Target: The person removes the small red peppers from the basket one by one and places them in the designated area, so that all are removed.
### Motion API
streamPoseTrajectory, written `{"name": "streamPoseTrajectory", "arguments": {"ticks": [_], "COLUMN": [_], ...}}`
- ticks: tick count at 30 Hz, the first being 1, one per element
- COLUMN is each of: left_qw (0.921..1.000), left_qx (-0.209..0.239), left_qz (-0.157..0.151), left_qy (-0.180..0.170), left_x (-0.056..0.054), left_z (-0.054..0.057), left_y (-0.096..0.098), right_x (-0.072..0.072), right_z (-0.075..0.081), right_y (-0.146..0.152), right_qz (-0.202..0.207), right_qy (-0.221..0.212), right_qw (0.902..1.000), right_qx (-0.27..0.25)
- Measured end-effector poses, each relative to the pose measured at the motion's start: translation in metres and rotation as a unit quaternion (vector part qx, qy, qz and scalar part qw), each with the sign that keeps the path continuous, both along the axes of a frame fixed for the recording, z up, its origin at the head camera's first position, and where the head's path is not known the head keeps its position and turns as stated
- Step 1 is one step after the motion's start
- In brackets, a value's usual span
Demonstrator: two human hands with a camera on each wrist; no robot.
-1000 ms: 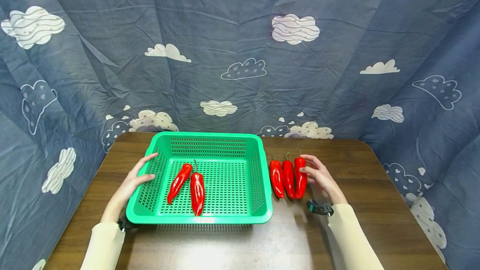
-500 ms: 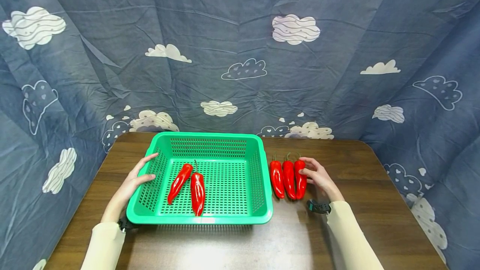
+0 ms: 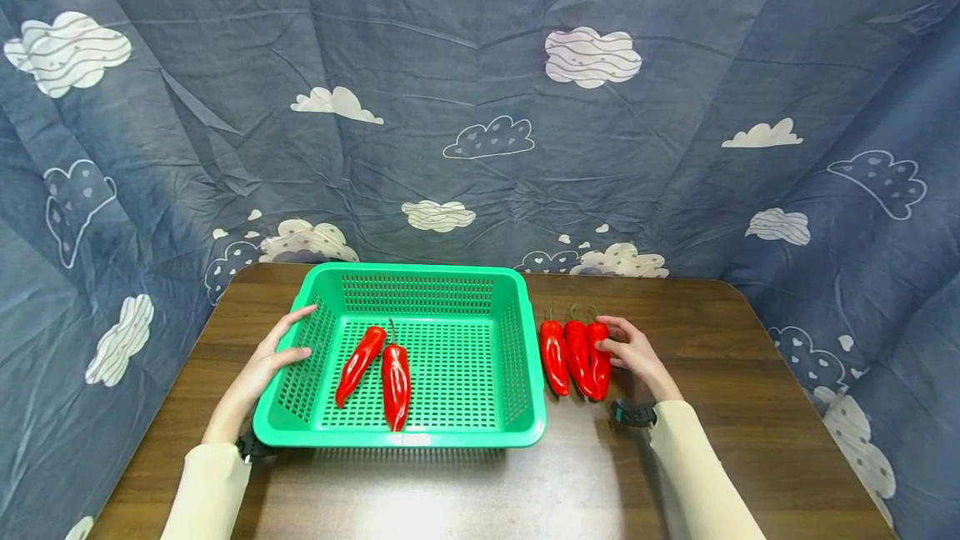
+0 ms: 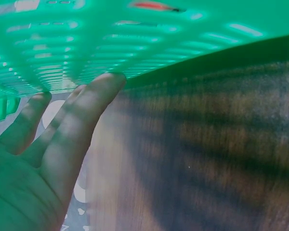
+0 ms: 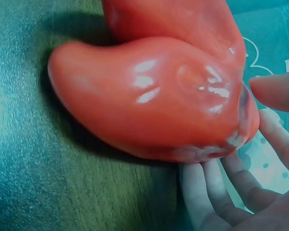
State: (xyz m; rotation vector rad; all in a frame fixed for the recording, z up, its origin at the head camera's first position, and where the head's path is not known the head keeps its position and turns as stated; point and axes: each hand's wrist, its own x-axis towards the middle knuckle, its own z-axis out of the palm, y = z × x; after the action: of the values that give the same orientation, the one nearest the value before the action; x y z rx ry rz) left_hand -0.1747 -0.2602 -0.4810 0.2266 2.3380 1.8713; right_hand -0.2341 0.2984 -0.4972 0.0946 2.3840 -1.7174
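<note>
At the right, three long glossy red peppers with thin green stems lie side by side: a left one [image 3: 553, 357], a middle one [image 3: 577, 361] and a right one [image 3: 599, 369]. My right hand [image 3: 630, 354] holds the right pepper near its stem end, fingers along its side and thumb at the top. In the right wrist view that pepper [image 5: 135, 106] lies against its neighbor [image 5: 173, 21]. My left hand [image 3: 262, 365] rests on the left rim of a green perforated basket [image 3: 397, 440]; the left wrist view shows straight fingers [image 4: 74, 130] against its outer wall. Two red peppers [image 3: 396, 386] lie inside.
The basket stands on a dark wooden table [image 3: 712, 357], its right wall close beside the left loose pepper. Behind the table hangs a grey-blue cloth [image 3: 480, 65] printed with white clouds. Both wrists carry black straps [image 3: 633, 413].
The right hand and the pepper it holds have shifted slightly left, bringing that pepper closer to the middle one. The left hand, basket and peppers inside look the same.
</note>
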Motion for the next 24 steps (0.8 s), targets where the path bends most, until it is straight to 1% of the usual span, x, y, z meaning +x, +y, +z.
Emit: {"name": "streamPoseTrajectory", "arguments": {"ticks": [7, 11, 13, 18, 24], "left_qw": [1.0000, 1.0000, 1.0000, 1.0000, 1.0000], "left_qx": [0.002, 0.007, 0.005, 0.007, 0.002], "left_qz": [-0.001, -0.003, -0.002, -0.002, -0.002], "left_qy": [-0.004, -0.002, 0.000, -0.002, 0.001], "left_x": [0.001, 0.001, 0.001, 0.001, 0.001], "left_z": [0.001, 0.002, 0.002, 0.001, 0.001], "left_y": [0.001, 0.001, 0.001, 0.001, 0.000], "right_x": [0.001, 0.001, 0.001, 0.004, 0.007], "right_z": [-0.001, -0.001, 0.000, 0.006, 0.016], "right_y": [0.000, 0.002, 0.004, 0.005, 0.004], "right_qz": [-0.007, -0.020, -0.026, -0.032, -0.041], "right_qy": [0.005, 0.011, 0.017, 0.034, 0.047], "right_qw": [1.0000, 0.9997, 0.9995, 0.9988, 0.9980], "right_qx": [0.003, -0.009, -0.005, 0.015, 0.014]}}
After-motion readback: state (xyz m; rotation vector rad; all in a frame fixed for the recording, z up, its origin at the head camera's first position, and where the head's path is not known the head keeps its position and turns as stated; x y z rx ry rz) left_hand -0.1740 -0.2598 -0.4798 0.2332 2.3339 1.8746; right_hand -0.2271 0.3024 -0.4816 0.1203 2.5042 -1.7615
